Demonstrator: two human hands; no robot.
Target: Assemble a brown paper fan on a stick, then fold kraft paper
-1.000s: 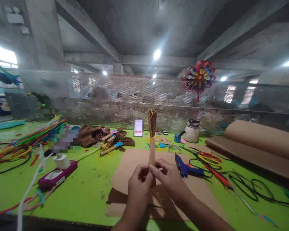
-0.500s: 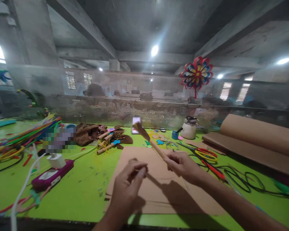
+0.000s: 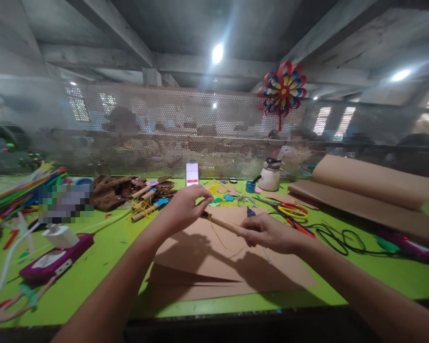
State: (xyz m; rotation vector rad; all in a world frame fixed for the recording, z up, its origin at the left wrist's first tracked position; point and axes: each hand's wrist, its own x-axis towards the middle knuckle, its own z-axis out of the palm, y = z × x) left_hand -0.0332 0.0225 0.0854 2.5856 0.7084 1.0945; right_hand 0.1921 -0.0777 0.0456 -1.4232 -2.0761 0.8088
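Note:
A thin tan paper tube (image 3: 225, 223) slants up and to the left above brown sheets of paper (image 3: 207, 262). My right hand (image 3: 268, 232) is closed around its near end. At the tube's far end my left hand (image 3: 186, 207) curls with thumb and fingers nearly together; whatever is between them is hidden. It covers most of the tube's dark brown tip. A thin yellow strand (image 3: 218, 233) hangs from the tube beside the left fingers. Behind the right hand a dark blue pointed tip (image 3: 250, 212) sticks out; whether the hand holds it, I cannot tell.
A phone (image 3: 192, 174) stands at the back by the mesh screen. Right of it are a white jug (image 3: 270, 178), red-and-yellow scissors (image 3: 293, 210) and a black cord (image 3: 338, 238). At left lie a purple power strip (image 3: 57, 262) and small paper rolls (image 3: 145, 212).
My left hand has moved up and forward to the tube's far end, covering the brown tip. The tube has tipped lower. A yellow strand now shows there, and the view has shifted right.

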